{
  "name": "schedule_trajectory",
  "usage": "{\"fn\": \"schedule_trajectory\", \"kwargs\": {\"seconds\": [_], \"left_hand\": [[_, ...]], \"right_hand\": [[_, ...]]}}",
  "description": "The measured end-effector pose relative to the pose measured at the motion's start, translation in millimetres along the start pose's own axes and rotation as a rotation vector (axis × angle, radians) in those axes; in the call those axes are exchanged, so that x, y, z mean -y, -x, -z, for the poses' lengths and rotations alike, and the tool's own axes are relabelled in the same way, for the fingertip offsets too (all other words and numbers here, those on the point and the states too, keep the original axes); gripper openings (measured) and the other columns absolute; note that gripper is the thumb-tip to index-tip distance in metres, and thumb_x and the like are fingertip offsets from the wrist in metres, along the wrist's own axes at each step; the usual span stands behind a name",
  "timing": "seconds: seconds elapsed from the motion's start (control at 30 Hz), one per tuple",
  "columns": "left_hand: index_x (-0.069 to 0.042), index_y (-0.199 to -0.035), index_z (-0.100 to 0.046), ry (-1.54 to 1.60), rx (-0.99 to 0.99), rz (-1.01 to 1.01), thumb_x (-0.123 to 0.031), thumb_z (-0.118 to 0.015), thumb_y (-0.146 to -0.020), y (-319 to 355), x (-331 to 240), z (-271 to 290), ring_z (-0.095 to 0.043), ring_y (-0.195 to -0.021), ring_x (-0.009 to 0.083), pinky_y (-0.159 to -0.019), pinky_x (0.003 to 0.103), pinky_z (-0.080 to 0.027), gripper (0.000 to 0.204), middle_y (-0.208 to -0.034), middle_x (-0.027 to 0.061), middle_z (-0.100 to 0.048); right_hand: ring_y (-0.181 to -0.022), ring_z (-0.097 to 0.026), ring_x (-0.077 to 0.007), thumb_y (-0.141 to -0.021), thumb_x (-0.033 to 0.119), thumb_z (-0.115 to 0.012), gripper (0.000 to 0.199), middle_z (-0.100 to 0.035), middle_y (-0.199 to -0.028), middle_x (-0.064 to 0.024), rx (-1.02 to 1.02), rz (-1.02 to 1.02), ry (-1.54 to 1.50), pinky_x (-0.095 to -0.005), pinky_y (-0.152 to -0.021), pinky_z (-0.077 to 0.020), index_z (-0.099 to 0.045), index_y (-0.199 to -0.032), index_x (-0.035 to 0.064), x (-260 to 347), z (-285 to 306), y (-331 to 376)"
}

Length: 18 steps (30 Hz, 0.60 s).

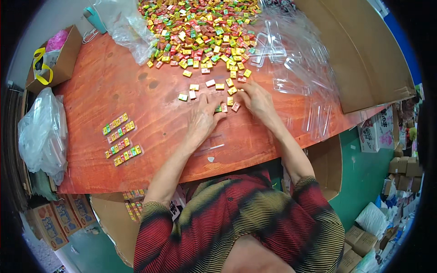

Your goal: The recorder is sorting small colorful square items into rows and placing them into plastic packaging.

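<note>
On the red wooden table, my left hand point(203, 119) rests with its thumb and fingers apart around a small green box point(218, 108). A small red box point(224, 107) stands beside that one, and a pinkish-red box point(236, 106) lies just right of it. My right hand point(259, 101) is open, its fingertips close to a yellow box point(231, 90) and a red box point(242, 79). Several more loose boxes, such as a white-topped one point(210, 83), lie beyond my hands. A clear plastic tray point(214, 142) appears faintly between my forearms.
A large heap of small coloured boxes point(195, 32) covers the far side. Clear plastic trays point(291, 68) pile up at right beside a tall cardboard box point(364, 54). Several filled trays point(122, 139) lie at left. An open carton point(111, 218) sits below the table's front edge.
</note>
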<state>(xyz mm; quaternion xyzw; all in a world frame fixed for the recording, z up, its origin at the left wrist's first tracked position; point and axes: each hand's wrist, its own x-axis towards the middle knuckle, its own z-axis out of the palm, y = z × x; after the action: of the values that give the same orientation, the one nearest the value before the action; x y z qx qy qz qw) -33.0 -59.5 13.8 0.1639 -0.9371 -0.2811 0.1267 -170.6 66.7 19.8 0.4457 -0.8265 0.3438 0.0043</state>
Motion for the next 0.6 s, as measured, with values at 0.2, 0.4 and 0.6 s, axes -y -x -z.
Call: {"fn": "schedule_trajectory", "kwargs": {"seconds": [0.2,0.4,0.6], "left_hand": [[-0.014,-0.097,-0.065,-0.052,-0.082,-0.028,-0.021,-0.070,-0.069,-0.8,-2.1,-7.3,-0.053,-0.078,0.0278,-0.067,0.039,-0.043,0.029,-0.085,0.0104,-0.048],[-0.014,-0.099,-0.065,-0.006,-0.011,0.095,-0.020,-0.070,-0.069,1.7,3.1,3.9,-0.054,-0.078,0.0270,-0.065,0.038,-0.044,0.031,-0.086,0.0099,-0.049],[-0.013,-0.098,-0.065,-0.073,-0.038,0.024,-0.021,-0.070,-0.069,-0.8,9.5,2.9,-0.054,-0.078,0.0273,-0.065,0.039,-0.044,0.031,-0.085,0.0109,-0.049]], "right_hand": [[-0.076,-0.058,-0.0310,-0.079,0.021,-0.058,0.017,-0.056,-0.081,-0.0129,0.058,-0.045,0.154,-0.0407,-0.062,-0.0468,-0.061,-0.087,0.0065,13.2,-13.3,1.4],[-0.076,-0.057,-0.0305,-0.074,0.019,-0.064,0.029,-0.054,-0.081,-0.0138,0.115,0.017,0.203,-0.0411,-0.060,-0.0466,-0.050,-0.092,0.0015,24.6,-23.9,24.6],[-0.077,-0.055,-0.0327,-0.075,0.017,-0.062,0.027,-0.051,-0.083,-0.0146,0.136,0.000,0.209,-0.0412,-0.064,-0.0462,-0.049,-0.093,0.0013,25.3,-16.6,33.9]]}}
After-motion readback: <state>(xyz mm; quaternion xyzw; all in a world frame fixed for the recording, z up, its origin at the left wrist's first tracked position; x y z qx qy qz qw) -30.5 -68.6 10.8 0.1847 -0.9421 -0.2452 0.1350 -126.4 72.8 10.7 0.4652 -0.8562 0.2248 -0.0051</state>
